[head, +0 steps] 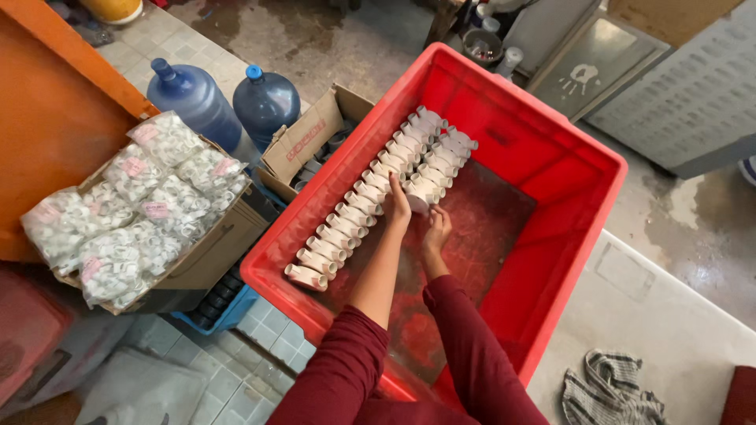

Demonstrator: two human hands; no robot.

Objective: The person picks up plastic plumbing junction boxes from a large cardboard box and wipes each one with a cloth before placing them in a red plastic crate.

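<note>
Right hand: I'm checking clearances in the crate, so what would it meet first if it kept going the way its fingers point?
Probably the white pipe fitting ending the short row, just beyond the right hand.

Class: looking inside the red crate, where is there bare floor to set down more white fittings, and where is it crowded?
The red crate has bare floor right of the white fittings, out to its right wall, and toward its near end. It is crowded along the left wall, where the rows run and the left hand and right hand meet.
</note>
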